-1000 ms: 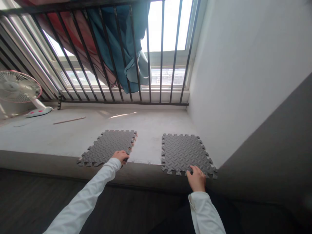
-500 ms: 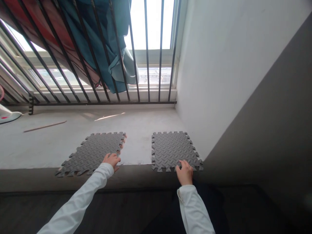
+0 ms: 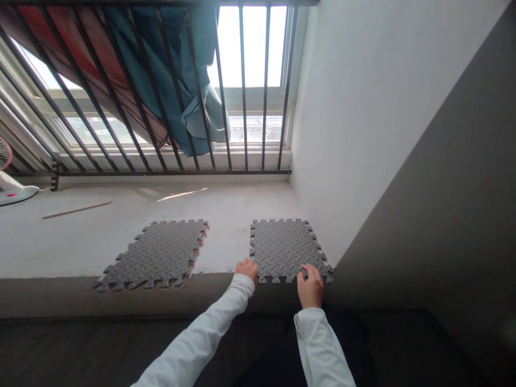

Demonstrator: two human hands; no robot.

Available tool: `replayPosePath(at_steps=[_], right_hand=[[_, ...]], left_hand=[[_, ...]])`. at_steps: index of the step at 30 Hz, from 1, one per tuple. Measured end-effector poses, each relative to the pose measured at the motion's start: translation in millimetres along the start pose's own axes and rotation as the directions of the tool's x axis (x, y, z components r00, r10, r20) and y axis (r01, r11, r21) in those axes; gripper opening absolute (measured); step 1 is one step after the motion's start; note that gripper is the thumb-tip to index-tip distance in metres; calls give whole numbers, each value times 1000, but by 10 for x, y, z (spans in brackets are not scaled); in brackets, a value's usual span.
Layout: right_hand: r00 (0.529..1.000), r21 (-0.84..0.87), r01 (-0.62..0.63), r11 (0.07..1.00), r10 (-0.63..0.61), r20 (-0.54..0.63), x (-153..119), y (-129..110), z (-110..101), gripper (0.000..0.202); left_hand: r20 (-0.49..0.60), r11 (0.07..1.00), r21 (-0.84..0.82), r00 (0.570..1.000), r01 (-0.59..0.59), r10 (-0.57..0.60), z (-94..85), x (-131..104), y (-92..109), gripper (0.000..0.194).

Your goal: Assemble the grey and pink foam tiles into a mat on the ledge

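A bright window point(image 3: 255, 45) behind dark railings point(image 3: 181, 173) lights a pale ledge point(image 3: 229, 204) and white wall point(image 3: 363, 107).

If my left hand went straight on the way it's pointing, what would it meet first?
Your left hand would likely meet the right-hand grey, foam-looking square mat with jigsaw edges, at its near left corner. They might be touching now; depth is unclear.

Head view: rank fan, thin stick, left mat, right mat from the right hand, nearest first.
1. Right mat: at the right hand, by its front edge.
2. Left mat: across the gap, to the left.
3. Thin stick: farther left, on the ledge.
4. Fan: far left, cut off by the frame.
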State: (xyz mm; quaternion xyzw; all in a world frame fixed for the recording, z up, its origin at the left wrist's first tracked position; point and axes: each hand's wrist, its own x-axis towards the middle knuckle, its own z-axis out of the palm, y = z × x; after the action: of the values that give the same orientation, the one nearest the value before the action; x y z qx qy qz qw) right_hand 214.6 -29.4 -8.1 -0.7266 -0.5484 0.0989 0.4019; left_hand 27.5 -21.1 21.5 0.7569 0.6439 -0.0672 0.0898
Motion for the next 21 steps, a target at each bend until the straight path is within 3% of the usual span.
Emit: replayPosePath(at_steps=[3, 6, 10, 13, 17, 19, 21], right_hand=[[1000, 28, 8, 1000, -8, -8, 7, 14, 8, 35], [1000, 37, 9, 999, -8, -29, 15, 16, -2, 36], [999, 37, -13, 999, 15, -47, 22, 6, -22, 38], [999, 46, -24, 999, 26, -33, 16, -21, -16, 38], [1000, 44, -28, 999, 28, 4, 1, -70, 7, 37], [999, 39, -30, 999, 29, 21, 0, -83, 16, 37], [999, 36, -26, 999, 25, 28, 2, -81, 28, 38]], left_hand=[[-60, 1000, -2, 998, 19, -19, -191, -12, -178, 24], [-213, 999, 16, 976, 51, -47, -501, -96, -544, 23], [-475, 991, 45, 876, 123, -87, -926, -393, -1301, 22], [-600, 977, 37, 787, 210, -147, -1125, -747, -1992, 22], [-689, 937, -9, 677, 350, -259, -1120, -1300, -2975, 29], [-642, 899, -31, 680, 437, -353, -985, -1559, -3422, 28], [-475, 840, -35, 730, 542, -491, -780, -1759, -3761, 23]])
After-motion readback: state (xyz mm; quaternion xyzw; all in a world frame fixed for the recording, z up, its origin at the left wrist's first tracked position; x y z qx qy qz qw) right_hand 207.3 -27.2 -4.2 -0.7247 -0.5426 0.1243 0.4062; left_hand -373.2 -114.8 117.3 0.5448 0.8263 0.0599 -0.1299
